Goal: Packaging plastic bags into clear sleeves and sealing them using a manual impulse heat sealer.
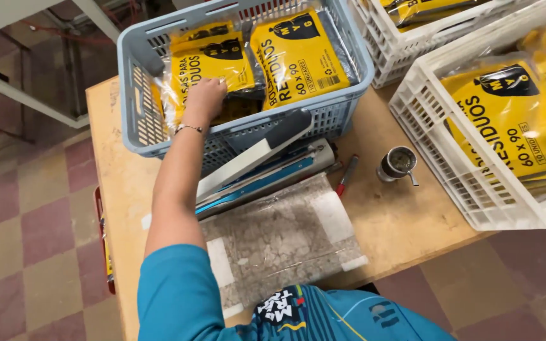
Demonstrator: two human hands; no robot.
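The left hand (205, 98) presses down, fingers curled, on a yellow bag packet (213, 63) at the left of the blue-grey crate (135, 95), where slippery plastic could let it slide askew; the right hand is unseen.

Your one head camera looks steeply down, close over the wooden table (406, 221) and blue crate (140, 136); probably tilted leftward.

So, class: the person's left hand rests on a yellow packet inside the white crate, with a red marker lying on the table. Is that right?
Not quite. The head view shows the left hand on a yellow packet inside the blue-grey crate, not a white one. The red marker does lie on the table.
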